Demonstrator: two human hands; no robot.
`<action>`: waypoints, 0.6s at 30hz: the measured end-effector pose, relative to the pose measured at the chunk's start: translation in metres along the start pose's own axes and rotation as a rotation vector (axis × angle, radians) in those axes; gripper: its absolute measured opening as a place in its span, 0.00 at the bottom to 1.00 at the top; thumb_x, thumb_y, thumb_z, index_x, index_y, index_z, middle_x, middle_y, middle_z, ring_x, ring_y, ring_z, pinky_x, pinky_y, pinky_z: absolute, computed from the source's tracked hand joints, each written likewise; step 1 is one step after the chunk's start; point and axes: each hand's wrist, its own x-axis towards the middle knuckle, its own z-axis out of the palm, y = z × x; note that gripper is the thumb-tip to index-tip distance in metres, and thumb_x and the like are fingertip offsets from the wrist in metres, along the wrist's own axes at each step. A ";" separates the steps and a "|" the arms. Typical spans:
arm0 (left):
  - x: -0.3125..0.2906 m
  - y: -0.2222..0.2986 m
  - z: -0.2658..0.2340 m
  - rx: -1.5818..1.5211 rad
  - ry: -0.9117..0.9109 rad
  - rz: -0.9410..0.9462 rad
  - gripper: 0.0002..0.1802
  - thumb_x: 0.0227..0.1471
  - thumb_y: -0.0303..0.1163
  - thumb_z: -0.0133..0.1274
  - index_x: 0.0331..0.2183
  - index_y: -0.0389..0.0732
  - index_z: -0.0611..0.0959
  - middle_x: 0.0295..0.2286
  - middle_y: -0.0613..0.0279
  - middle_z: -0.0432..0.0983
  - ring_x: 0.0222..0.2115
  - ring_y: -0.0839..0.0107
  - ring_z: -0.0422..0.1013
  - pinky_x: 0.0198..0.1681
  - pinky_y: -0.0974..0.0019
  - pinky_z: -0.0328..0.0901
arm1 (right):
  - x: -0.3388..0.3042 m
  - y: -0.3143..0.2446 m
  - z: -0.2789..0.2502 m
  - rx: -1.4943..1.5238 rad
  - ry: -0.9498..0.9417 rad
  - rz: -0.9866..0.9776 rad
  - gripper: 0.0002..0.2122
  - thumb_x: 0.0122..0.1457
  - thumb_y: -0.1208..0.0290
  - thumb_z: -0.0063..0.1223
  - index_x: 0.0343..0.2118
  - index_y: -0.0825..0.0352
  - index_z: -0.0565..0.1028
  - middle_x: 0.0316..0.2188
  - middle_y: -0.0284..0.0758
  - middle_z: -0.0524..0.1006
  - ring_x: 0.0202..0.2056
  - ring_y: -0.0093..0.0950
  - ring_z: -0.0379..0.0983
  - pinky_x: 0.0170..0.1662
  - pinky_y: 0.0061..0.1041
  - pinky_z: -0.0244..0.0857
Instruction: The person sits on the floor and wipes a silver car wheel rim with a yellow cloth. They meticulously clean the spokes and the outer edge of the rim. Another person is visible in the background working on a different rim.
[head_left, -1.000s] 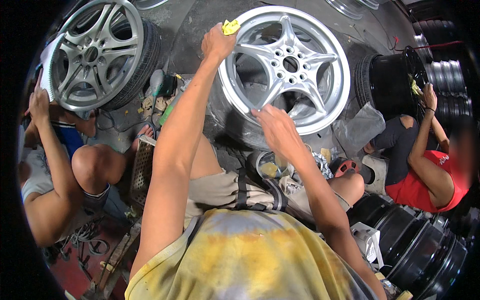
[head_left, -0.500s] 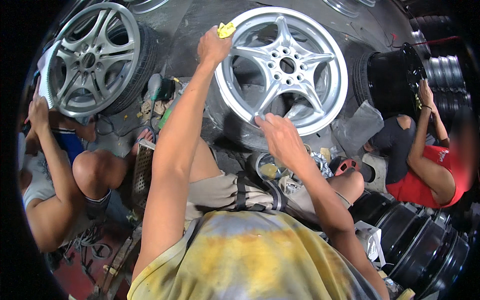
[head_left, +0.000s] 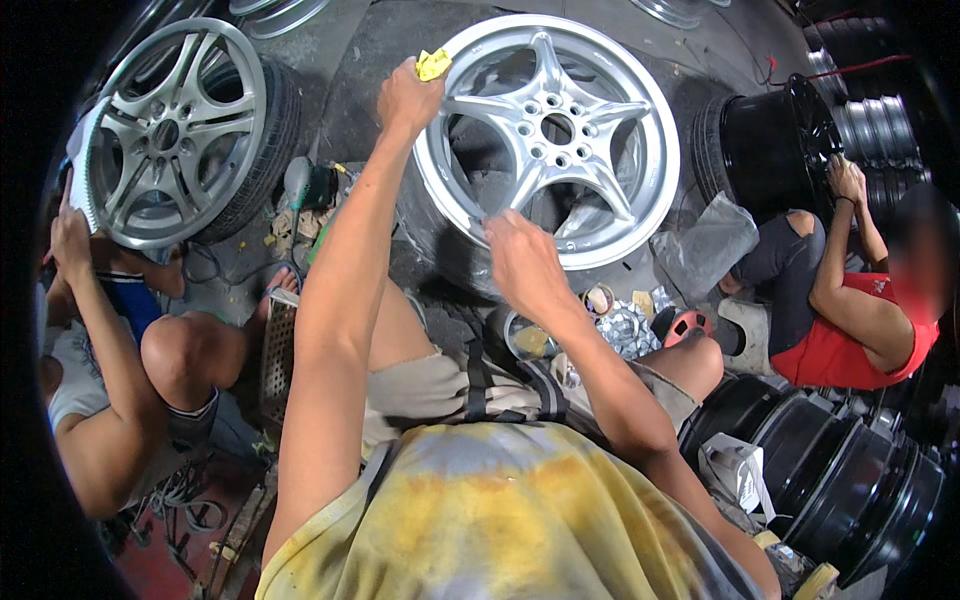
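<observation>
Silver metal makes up the wheel rim (head_left: 527,178), which sits between twelve and one o'clock in the view, tilted with its face toward the wearer, over a dull grey rounded body (head_left: 440,235). Its broad outer lip is bright and smooth, catching pale streaks of light. Five spokes spread from the hub like a star, at roughly twelve, past two, between four and five, seven, and just before ten o'clock; they are wide at the root and taper toward the lip. Eight small holes ring the round, dark centre bore. Between the spokes, the deeper barrel shows in greyer, shadowed tones.

At ten o'clock on the rim, the left hand (head_left: 410,98) has a narrow grip, pinching a crumpled yellow wad (head_left: 433,66) by the edge. At seven o'clock, the right hand (head_left: 522,262) has its fingers curled at the lip near a spoke's end; I cannot tell whether its grip holds anything.

Grey plastic sheeting (head_left: 707,243) lies off the rim's four o'clock, and a glossy black wheel (head_left: 772,150) stands at three. Toward ten o'clock in the view is a darker grey spoked wheel (head_left: 163,136).
</observation>
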 end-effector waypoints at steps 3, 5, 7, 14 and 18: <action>0.003 -0.005 -0.002 0.019 0.012 0.009 0.29 0.52 0.56 0.57 0.41 0.37 0.81 0.38 0.42 0.81 0.43 0.41 0.75 0.45 0.45 0.68 | -0.014 -0.005 -0.016 0.014 -0.040 0.024 0.09 0.60 0.80 0.47 0.40 0.76 0.76 0.32 0.51 0.72 0.34 0.53 0.72 0.38 0.47 0.65; 0.002 -0.006 0.001 0.018 0.002 0.010 0.29 0.53 0.56 0.56 0.41 0.37 0.81 0.38 0.42 0.81 0.43 0.41 0.75 0.45 0.45 0.68 | -0.012 -0.003 -0.010 -0.013 0.006 -0.027 0.08 0.60 0.79 0.47 0.39 0.76 0.76 0.31 0.51 0.72 0.34 0.53 0.72 0.38 0.47 0.65; 0.006 -0.007 0.000 0.019 -0.004 0.002 0.29 0.54 0.55 0.56 0.41 0.37 0.80 0.39 0.42 0.81 0.43 0.40 0.75 0.45 0.45 0.68 | -0.006 0.003 -0.003 -0.035 0.015 -0.051 0.06 0.58 0.81 0.47 0.36 0.76 0.75 0.32 0.51 0.73 0.35 0.53 0.73 0.39 0.47 0.65; 0.007 0.003 -0.019 0.329 -0.180 0.110 0.27 0.57 0.51 0.53 0.47 0.38 0.72 0.42 0.37 0.79 0.46 0.40 0.75 0.48 0.43 0.68 | -0.010 0.003 -0.017 -0.058 -0.001 -0.089 0.04 0.56 0.82 0.47 0.30 0.76 0.74 0.31 0.53 0.73 0.34 0.53 0.73 0.39 0.49 0.66; -0.009 0.013 -0.031 0.392 -0.104 0.249 0.25 0.57 0.45 0.55 0.46 0.37 0.70 0.46 0.40 0.74 0.44 0.38 0.74 0.47 0.42 0.68 | -0.007 0.016 -0.010 0.014 0.023 -0.110 0.05 0.60 0.79 0.47 0.33 0.75 0.75 0.29 0.51 0.72 0.33 0.52 0.72 0.37 0.46 0.65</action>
